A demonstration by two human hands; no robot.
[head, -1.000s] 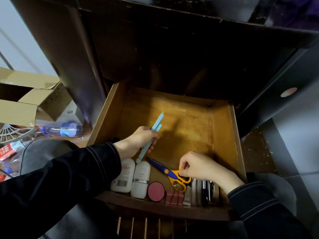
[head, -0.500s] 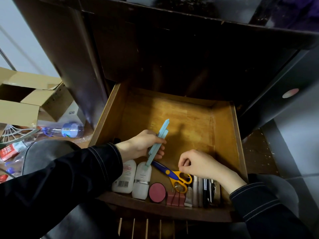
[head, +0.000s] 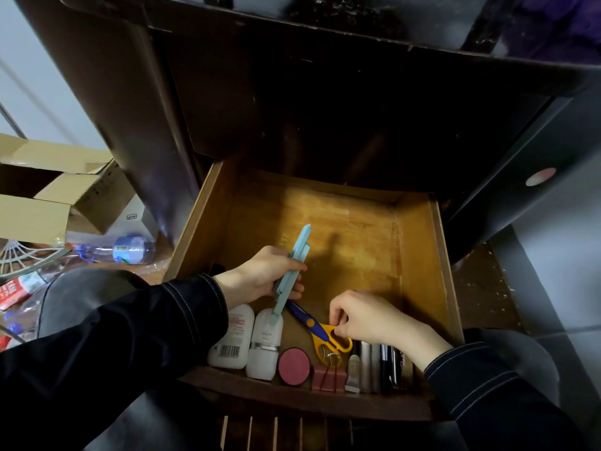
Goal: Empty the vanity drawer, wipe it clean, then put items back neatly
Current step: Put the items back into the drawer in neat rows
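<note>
1. The left hand grips a pale blue tool above the open drawer.
2. The right hand pinches the yellow handle of the scissors, which lie near the drawer's front.
</note>
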